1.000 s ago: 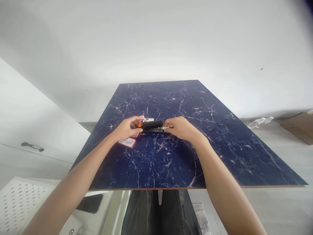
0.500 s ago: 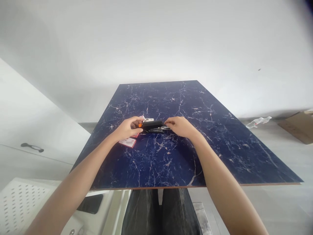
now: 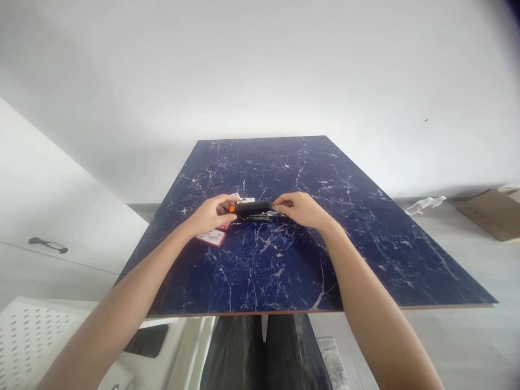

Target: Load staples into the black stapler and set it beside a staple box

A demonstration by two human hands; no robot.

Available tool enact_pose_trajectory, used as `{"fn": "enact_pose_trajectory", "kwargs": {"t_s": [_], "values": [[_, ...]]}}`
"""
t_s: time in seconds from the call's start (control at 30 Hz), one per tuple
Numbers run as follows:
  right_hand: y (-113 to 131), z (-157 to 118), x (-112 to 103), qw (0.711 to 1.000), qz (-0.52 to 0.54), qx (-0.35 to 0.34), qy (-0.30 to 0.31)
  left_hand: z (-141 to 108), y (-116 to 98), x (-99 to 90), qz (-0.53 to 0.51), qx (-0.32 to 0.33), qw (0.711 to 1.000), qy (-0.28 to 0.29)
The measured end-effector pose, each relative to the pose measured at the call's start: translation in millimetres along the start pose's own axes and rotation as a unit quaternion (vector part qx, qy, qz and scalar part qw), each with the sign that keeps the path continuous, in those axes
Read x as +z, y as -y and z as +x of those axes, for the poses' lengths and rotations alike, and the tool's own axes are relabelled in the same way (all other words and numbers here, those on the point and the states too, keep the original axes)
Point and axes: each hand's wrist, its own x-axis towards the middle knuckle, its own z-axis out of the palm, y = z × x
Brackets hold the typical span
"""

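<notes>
A black stapler [image 3: 252, 207] with an orange end lies on its side across the blue marbled table [image 3: 284, 168], its silver metal part showing along the near side. My left hand [image 3: 214, 212] grips the stapler's left end, thumb in front and fingers behind. At the other end, my right hand [image 3: 296, 208] is closed in a pinch by the silver part that sticks out; what lies right between its fingertips is too small to see. Small red-and-white boxes, probably of staples, lie close by: one box [image 3: 211, 237] below my left hand, another box [image 3: 246, 200] behind the stapler.
A white wall [image 3: 260, 70] rises behind the table's far edge. On the floor to the right lie a clear plastic bottle [image 3: 424, 205] and a cardboard box [image 3: 493, 213]. A white perforated piece [image 3: 32, 336] stands at the lower left. My legs [image 3: 264, 352] are under the near edge.
The whole view has shifted slightly. My hands keep nearly the same places at both ends of the stapler; the silver part at the right end looks slightly different by my right fingers.
</notes>
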Motion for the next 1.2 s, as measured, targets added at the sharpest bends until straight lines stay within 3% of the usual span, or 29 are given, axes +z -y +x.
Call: {"fn": "enact_pose_trajectory", "kwargs": {"t_s": [0.27, 1.03, 1.2], "values": [[2, -1, 0, 1.000, -0.009, -0.013, 0.027, -1, 0, -0.5, 0.001, -0.002, 1.000, 0.003], [2, 0, 4, 0.999, -0.034, -0.038, 0.016, 0, 0, -1.4, 0.006, -0.005, 1.000, 0.003], [-5, -4, -14, 0.997, -0.059, 0.021, -0.043, -2, -6, -9.2, 0.027, -0.018, 0.999, 0.040]]}}
